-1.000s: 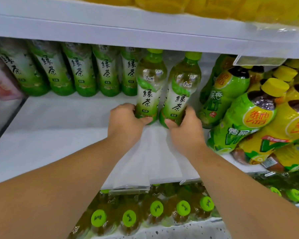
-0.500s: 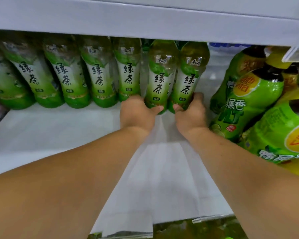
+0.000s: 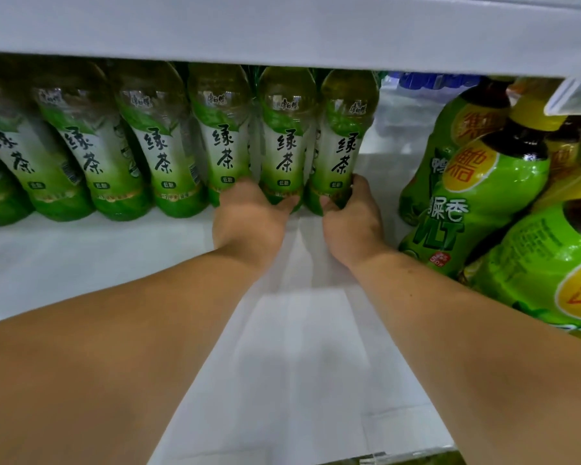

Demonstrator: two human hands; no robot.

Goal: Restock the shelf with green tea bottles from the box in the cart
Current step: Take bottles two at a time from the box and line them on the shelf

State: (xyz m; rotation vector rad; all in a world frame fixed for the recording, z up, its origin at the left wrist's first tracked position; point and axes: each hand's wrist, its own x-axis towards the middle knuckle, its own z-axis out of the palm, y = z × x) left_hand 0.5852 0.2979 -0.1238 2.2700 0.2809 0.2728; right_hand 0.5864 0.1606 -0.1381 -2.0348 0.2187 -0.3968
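Note:
Two green tea bottles stand upright at the back of the white shelf, at the right end of a row of several like bottles. My left hand grips the base of the left bottle. My right hand grips the base of the right bottle. Both bottles touch each other and line up with the row. Their caps are hidden behind the upper shelf's edge. The box and cart are out of view.
The upper shelf's front edge hangs low over the bottle tops. Green and yellow bottles of another drink lie tilted in a pile at the right, close to my right forearm. Blue-labelled items sit far back.
Both hands have pushed the two bottles deeper along the shelf until they stand in line with the back row. The camera has moved in closer and lower.

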